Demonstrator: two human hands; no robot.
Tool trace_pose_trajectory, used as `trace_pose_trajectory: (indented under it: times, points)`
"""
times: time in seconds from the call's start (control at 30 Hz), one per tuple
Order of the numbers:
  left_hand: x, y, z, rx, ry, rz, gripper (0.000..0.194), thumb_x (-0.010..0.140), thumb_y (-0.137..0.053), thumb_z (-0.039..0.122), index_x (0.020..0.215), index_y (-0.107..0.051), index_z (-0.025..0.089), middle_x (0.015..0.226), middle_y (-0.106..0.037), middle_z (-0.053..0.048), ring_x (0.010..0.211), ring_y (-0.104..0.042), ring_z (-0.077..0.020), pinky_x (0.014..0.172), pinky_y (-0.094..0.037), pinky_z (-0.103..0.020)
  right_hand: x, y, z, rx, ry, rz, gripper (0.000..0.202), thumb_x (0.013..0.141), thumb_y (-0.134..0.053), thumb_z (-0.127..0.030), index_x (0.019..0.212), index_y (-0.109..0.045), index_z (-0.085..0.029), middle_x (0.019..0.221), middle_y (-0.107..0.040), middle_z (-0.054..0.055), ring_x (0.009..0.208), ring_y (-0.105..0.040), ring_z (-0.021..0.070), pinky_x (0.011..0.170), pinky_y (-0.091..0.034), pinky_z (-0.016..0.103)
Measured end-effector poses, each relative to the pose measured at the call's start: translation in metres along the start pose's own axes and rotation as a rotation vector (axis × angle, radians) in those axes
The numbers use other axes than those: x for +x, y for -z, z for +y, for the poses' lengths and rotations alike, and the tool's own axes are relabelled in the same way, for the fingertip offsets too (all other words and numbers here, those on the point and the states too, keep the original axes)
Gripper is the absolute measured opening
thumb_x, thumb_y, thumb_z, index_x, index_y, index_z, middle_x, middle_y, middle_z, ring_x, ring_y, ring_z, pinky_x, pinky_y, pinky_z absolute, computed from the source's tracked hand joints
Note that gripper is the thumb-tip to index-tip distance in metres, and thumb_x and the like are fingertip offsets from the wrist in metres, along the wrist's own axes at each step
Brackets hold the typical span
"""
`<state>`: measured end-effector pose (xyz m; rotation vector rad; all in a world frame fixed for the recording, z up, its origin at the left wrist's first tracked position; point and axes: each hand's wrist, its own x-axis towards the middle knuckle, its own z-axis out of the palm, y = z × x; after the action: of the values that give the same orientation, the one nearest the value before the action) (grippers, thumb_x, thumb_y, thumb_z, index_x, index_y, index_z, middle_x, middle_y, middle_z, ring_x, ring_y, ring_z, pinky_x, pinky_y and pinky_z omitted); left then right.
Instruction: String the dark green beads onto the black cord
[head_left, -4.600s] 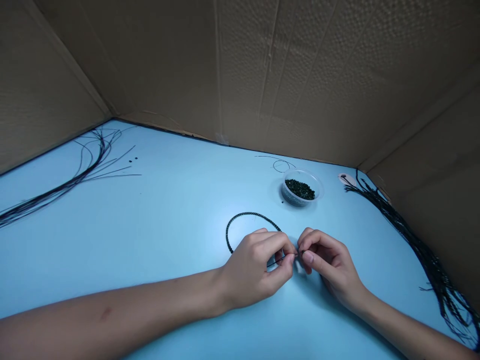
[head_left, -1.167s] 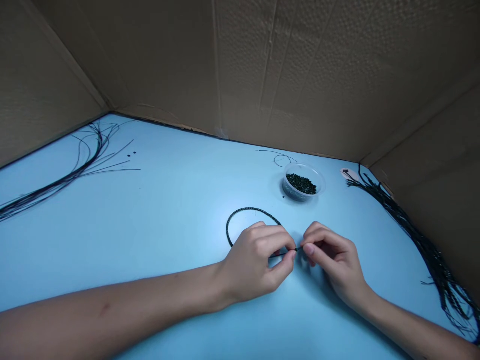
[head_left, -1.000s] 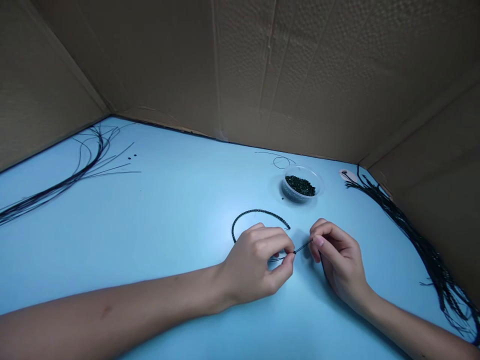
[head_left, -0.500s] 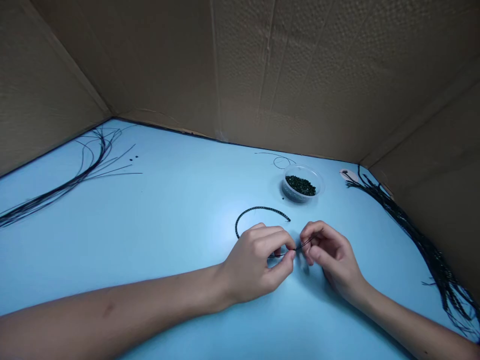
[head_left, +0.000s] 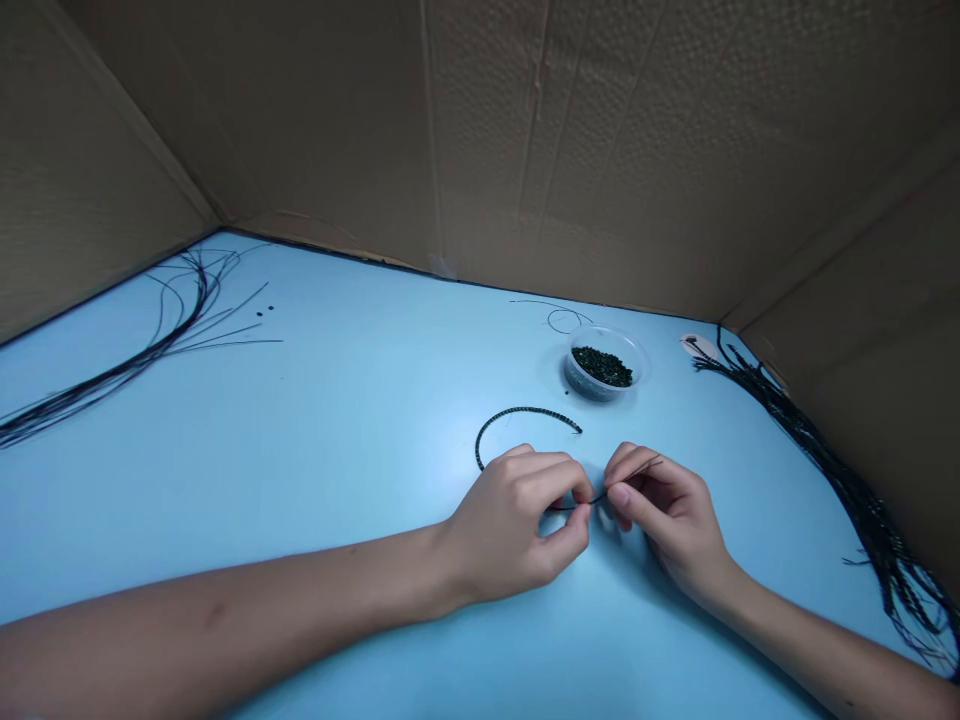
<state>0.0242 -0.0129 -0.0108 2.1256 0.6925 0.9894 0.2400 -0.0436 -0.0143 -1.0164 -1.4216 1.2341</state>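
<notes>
A dark beaded strand (head_left: 517,411) curves in an arc over the blue table, and its near part runs behind my left hand (head_left: 529,520). Thumb and forefinger of that hand pinch a thin black cord (head_left: 598,498) beside the strand. Just to the right, my right hand (head_left: 667,510) grips the same cord between thumb and forefinger, with thin loose ends poking out above the thumb. Whether the cord joins the beaded strand is hidden by my left hand. Only a short stretch of cord shows between the two hands.
Behind my hands stands a clear plastic tub (head_left: 600,388) of dark beads, with a coiled thread (head_left: 564,320) behind it. A bundle of black cords (head_left: 161,345) lies at left. Finished-looking beaded strands (head_left: 817,450) lie at right near a white round sticker (head_left: 698,346). Cardboard walls (head_left: 480,140) enclose the table.
My right thumb and forefinger have come together on the cord, where they were apart before. The left hand keeps its pinch, and the beaded strand has shifted slightly.
</notes>
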Motion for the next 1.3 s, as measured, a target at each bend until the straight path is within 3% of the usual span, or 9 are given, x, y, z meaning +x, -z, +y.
trace_pose_trajectory:
  times: [0.27, 0.33, 0.43, 0.57, 1.07, 1.3]
  points:
    - [0.0, -0.002, 0.0, -0.02, -0.001, 0.06, 0.01, 0.085, -0.058, 0.011, 0.083, -0.054, 0.02, 0.081, -0.073, 0.002, 0.073, -0.07, -0.0151, 0.074, -0.046, -0.032, 0.004, 0.001, 0.002, 0.176, -0.054, 0.241, 0.022, 0.099, -0.075, -0.032, 0.082, -0.067, -0.02, 0.084, -0.053, -0.001, 0.062, -0.049, 0.0105, 0.053, -0.041, 0.025]
    - [0.0, -0.002, 0.0, -0.028, 0.002, 0.065, 0.01, 0.086, -0.058, 0.012, 0.083, -0.054, 0.02, 0.08, -0.073, 0.002, 0.074, -0.07, -0.0152, 0.074, -0.046, -0.032, 0.004, 0.001, 0.002, 0.173, -0.069, 0.204, 0.02, 0.098, -0.075, -0.035, 0.087, -0.068, -0.021, 0.085, -0.054, -0.001, 0.064, -0.05, 0.0113, 0.055, -0.041, 0.025]
    - [0.0, -0.001, 0.0, -0.029, -0.007, 0.056, 0.008, 0.088, -0.059, 0.013, 0.084, -0.057, 0.02, 0.079, -0.072, 0.002, 0.073, -0.069, -0.0151, 0.074, -0.046, -0.032, 0.002, 0.001, -0.001, 0.067, -0.099, 0.02, 0.018, 0.097, -0.077, -0.038, 0.098, -0.071, -0.022, 0.087, -0.059, 0.0, 0.068, -0.052, 0.0125, 0.061, -0.043, 0.027]
    - [0.001, 0.0, 0.001, -0.02, -0.001, 0.031, 0.007, 0.089, -0.059, 0.014, 0.085, -0.061, 0.02, 0.078, -0.071, 0.002, 0.068, -0.065, -0.0139, 0.074, -0.046, -0.032, 0.001, -0.001, -0.005, -0.027, -0.101, -0.091, 0.016, 0.101, -0.073, -0.035, 0.092, -0.07, -0.021, 0.089, -0.061, 0.002, 0.069, -0.053, 0.0126, 0.064, -0.042, 0.028]
    - [0.001, 0.0, 0.001, -0.032, 0.028, 0.014, 0.008, 0.09, -0.059, 0.015, 0.085, -0.063, 0.019, 0.079, -0.073, 0.001, 0.07, -0.065, -0.0148, 0.074, -0.047, -0.032, 0.001, -0.003, -0.007, -0.042, -0.083, -0.06, 0.021, 0.101, -0.073, -0.035, 0.087, -0.068, -0.02, 0.085, -0.06, 0.002, 0.065, -0.053, 0.0132, 0.061, -0.042, 0.029]
    - [0.0, -0.001, 0.001, -0.052, 0.059, 0.03, 0.008, 0.088, -0.059, 0.014, 0.086, -0.064, 0.019, 0.079, -0.072, 0.001, 0.07, -0.065, -0.0148, 0.075, -0.047, -0.032, -0.002, 0.002, 0.001, 0.038, -0.056, 0.05, 0.016, 0.1, -0.074, -0.031, 0.088, -0.07, -0.02, 0.084, -0.057, 0.0, 0.063, -0.051, 0.0126, 0.057, -0.041, 0.028]
